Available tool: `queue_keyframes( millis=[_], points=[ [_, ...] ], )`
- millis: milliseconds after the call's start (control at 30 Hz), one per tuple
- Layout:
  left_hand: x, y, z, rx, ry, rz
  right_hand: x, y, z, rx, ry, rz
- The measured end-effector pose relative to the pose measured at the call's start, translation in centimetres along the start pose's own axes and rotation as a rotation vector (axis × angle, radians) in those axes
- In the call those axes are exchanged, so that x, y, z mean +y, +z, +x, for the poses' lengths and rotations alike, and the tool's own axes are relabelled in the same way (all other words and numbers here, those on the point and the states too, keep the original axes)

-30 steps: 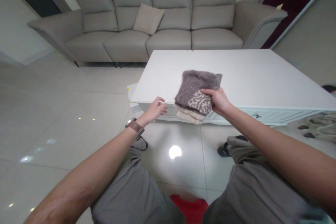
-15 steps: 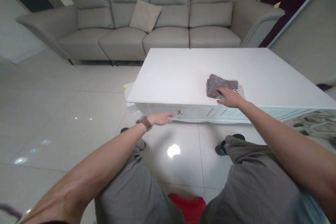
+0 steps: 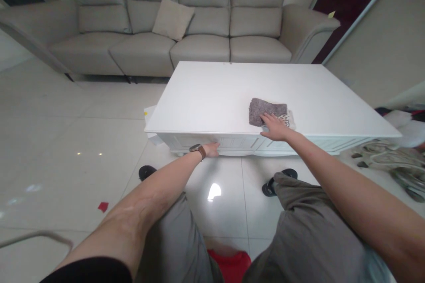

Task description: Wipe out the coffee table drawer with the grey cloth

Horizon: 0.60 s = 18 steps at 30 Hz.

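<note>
A folded grey-brown cloth (image 3: 262, 112) lies on the white coffee table (image 3: 206, 93), near its front edge. My right hand (image 3: 275, 127) rests on the cloth's front side with its fingers spread. A pale, patterned piece shows beside the cloth, partly under that hand. At the table's front drawer panel is my left hand (image 3: 211, 149), below the tabletop edge, with a watch (image 3: 198, 149) on the wrist. Its fingers are against the drawer front where the knob is, closed, and the knob is hidden behind them.
Behind the table stands a grey sofa (image 3: 142, 53) with a beige cushion (image 3: 173, 18). A red stool (image 3: 230, 266) is between my legs. Coiled grey material (image 3: 381, 154) lies on the floor at right, and a small red piece (image 3: 103, 206) at left.
My left hand has moved forward to the drawer front, and its fingers have closed at the knob. My right hand stays on the cloth. The whole view has shifted slightly.
</note>
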State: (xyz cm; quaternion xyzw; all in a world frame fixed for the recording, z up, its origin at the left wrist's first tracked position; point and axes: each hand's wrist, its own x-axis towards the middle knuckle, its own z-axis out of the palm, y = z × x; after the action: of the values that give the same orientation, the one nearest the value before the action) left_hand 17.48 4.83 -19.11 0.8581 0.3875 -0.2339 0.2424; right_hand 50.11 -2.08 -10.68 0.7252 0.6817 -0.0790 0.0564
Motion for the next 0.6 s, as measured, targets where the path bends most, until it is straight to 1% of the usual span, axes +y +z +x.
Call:
queue_keyframes(
  millis=[167,300,467,533,600],
  points=[
    [1.1,0.2,2.2,-0.073,-0.092,0.010,0.7,0.6,-1.0,0.038,-0.079,0.064],
    [1.2,0.5,2.8,-0.125,-0.128,0.013,1.7,1.3,-1.6,0.083,-0.150,0.105],
    [0.7,0.6,2.1,-0.185,-0.124,-0.027,1.8,1.2,-2.2,0.081,-0.191,0.136],
    [0.9,0.8,1.4,-0.209,-0.116,-0.067,1.3,0.8,-2.6,0.068,-0.184,0.131],
    [1.5,1.2,0.5,-0.247,-0.122,-0.063,0.3,0.0,-3.1,0.057,-0.174,0.114]
  ],
)
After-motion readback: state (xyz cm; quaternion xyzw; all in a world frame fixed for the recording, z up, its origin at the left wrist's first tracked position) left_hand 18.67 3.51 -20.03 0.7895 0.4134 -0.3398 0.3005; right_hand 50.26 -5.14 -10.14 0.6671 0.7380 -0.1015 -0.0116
